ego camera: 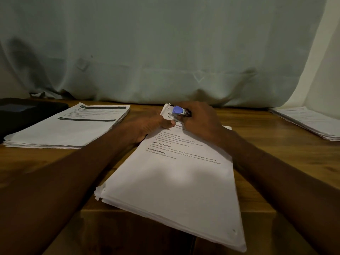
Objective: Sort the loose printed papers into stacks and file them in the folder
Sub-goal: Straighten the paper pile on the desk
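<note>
centre stack (173, 181) at 6 o'clock on table (266, 153) | right hand (200, 122) gripping stapler (181, 110) at top corner | left hand (149, 126) pinching that corner | thick, floppy, slippery: clamp corners

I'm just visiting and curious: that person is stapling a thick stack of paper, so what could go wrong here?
1. The middle stack looks thick, so the small stapler may not bite through every sheet.
2. The left hand holds the corner right beside the stapler that the right hand grips; a finger could get pinched.
3. The sheets' near edges are uneven, so pages might get fastened crooked.
</note>
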Motion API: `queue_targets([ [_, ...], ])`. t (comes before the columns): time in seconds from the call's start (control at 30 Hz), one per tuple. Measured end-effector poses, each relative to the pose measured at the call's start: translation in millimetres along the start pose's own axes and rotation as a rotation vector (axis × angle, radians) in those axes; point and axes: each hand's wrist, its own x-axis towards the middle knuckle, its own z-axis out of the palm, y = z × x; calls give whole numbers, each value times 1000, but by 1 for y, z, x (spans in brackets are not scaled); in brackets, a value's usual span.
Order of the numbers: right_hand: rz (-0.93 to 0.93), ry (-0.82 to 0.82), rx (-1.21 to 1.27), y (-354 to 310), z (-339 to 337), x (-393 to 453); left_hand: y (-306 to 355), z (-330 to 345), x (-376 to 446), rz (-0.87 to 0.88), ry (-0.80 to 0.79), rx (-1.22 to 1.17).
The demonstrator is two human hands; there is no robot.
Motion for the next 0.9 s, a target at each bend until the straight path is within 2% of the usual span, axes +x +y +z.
queue_targets([
  [0.3, 29, 68, 146, 2, 4, 1, 7, 3, -7, -48, 6, -55],
  [0.7, 61, 7, 325, -6, 2, -4, -8, -7, 11, -36, 19, 48],
  [0.9, 98, -14, 325, 2, 4, 2, -12, -17, 20, -37, 171, 31],
])
